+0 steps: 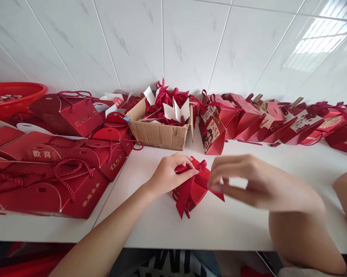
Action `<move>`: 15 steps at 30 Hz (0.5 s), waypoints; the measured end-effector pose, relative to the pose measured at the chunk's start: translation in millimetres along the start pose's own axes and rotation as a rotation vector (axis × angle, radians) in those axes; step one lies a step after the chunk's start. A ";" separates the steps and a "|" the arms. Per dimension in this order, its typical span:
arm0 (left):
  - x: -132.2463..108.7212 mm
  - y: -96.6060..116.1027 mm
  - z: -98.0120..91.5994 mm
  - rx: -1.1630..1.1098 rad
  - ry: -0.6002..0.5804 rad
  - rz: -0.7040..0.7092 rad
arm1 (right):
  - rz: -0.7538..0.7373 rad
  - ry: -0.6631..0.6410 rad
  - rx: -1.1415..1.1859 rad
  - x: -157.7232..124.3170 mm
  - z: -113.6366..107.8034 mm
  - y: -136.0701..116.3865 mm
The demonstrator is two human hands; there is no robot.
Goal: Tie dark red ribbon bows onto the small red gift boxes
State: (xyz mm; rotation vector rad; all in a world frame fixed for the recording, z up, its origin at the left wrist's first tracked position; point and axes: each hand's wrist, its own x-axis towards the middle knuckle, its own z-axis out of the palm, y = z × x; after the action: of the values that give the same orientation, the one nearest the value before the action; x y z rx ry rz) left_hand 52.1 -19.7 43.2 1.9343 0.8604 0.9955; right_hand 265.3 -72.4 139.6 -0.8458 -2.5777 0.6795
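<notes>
Ribbon (185,194) clamped in grip of left hand (169,172); right hand (255,181) curled, blurred, grip unclear.

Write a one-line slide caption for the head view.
Left hand pinching the ribbon on a red box; right hand, blurred, close beside it.

Two hands (173,171) are attending to one red gift box (198,194) bearing one ribbon bow (201,166). One desk (150,234) is carrying one cardboard carton (158,134), which is holding ribbons (176,94) too tangled to count. At least four rope-handled boxes (88,190) and one red plastic basin (31,100) are sitting leftward; at least six house-shaped boxes (247,111) are overlapping rightward, preventing an exact count.
</notes>
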 end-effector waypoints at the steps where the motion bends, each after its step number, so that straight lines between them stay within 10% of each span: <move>1: 0.0 -0.1 0.2 -0.001 0.000 0.010 | 0.061 0.087 -0.036 2.3 -2.7 9.0; 7: 0.2 2.1 0.0 0.026 -0.024 0.049 | 0.407 -0.030 -0.090 18.2 -5.3 55.8; 15: 0.8 2.2 0.3 0.038 -0.032 0.109 | 0.377 -0.134 0.014 25.1 -4.4 64.1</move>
State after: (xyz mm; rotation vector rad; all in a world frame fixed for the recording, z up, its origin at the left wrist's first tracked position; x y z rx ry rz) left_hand 53.3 -20.2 45.2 2.0419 0.7679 1.0149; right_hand 277.5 -9.9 113.0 -1.3433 -2.5463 0.8837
